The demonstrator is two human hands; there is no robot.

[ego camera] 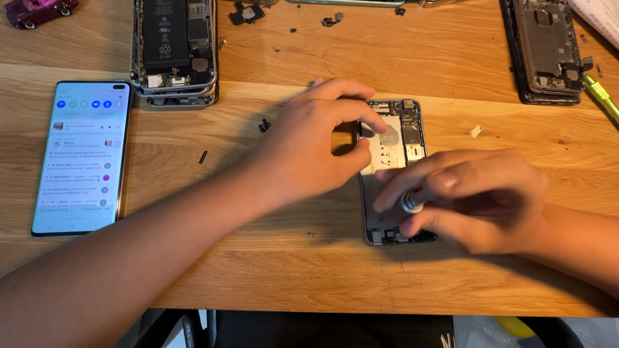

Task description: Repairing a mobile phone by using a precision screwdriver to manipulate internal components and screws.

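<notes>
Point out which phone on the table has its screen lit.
The intact phone at the far left, lying face up with a lit screen. The others are opened shells showing their insides, including the one under both hands.

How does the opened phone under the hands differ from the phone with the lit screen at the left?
The opened phone lies with its inner parts bare; the lit phone is whole, screen up. The left hand and right hand touch the opened phone; the lit phone lies untouched. Both lie flat on the wooden table.

Bare wood is left between the lit smartphone (82,156) and the opened phone (393,169); passage there is narrowed only by small black parts (264,125) and the forearm.
</notes>
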